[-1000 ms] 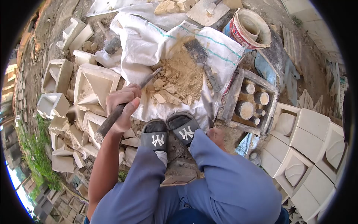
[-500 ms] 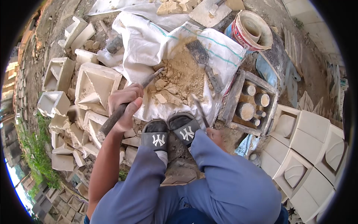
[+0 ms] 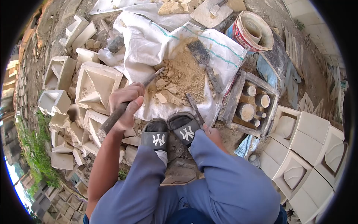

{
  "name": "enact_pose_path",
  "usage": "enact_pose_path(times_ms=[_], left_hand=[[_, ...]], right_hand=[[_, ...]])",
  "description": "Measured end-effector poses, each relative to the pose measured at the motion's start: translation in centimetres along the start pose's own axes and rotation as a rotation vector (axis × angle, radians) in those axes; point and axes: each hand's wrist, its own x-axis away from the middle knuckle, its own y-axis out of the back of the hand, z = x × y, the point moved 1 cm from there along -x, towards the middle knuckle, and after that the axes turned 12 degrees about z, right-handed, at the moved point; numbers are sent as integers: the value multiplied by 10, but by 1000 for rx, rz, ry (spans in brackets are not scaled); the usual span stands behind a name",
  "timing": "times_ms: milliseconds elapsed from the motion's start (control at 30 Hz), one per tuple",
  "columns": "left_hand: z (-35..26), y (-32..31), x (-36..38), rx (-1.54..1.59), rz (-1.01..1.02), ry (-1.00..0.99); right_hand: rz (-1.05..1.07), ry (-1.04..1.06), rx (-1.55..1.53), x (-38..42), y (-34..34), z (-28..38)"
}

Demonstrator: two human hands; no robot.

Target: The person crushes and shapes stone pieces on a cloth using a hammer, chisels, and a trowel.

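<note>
Our right hand (image 3: 212, 134) has swung its dark bar (image 3: 195, 109) leftward, the tip now close to the near edge of the tan rubble (image 3: 179, 76); its fingers look closed on the bar, though our trouser leg (image 3: 223, 164) hides part. Past our sandals (image 3: 154, 139), our left hand (image 3: 126, 101) wraps tightly round a pointed tool (image 3: 152, 77). We seem to be working the rubble on the white sack (image 3: 141, 43); any next stroke calls for keeping both tips clear of the sandals. Farther off lies a trowel (image 3: 198, 52).
</note>
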Motion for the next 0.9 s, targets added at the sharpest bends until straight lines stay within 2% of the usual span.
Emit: enact_pose_path(times_ms=[133, 200, 233, 300, 333, 400, 433, 500, 633, 700, 833, 900], left_hand=[[3, 4, 0, 7, -3, 1], [2, 4, 1, 9, 5, 17], [1, 3, 2, 13, -4, 14], [0, 2, 2, 18, -13, 5], [0, 1, 1, 8, -7, 11], [1, 2, 0, -4, -6, 12], [3, 3, -1, -4, -7, 5], [4, 3, 0, 3, 1, 0], [5, 4, 3, 8, 1, 12], [3, 3, 4, 3, -10, 3], [1, 1, 1, -13, -6, 18], [1, 1, 0, -11, -12, 17]], right_hand=[[-3, 57, -75, 7, 13, 26], [-60, 317, -319, 7, 13, 20], [-57, 318, -319, 8, 12, 16], [-64, 513, -408, 13, 7, 4], [-68, 517, -403, 9, 0, -6], [-80, 380, -270, 4, -8, -8], [-81, 381, -268, 1, -5, -2], [28, 43, -83, -4, 4, 12], [-20, 170, -153, -3, 11, 18], [-15, 377, -357, 3, 10, 12], [-28, 514, -286, -5, -4, -15], [5, 68, -51, -12, -14, -11]])
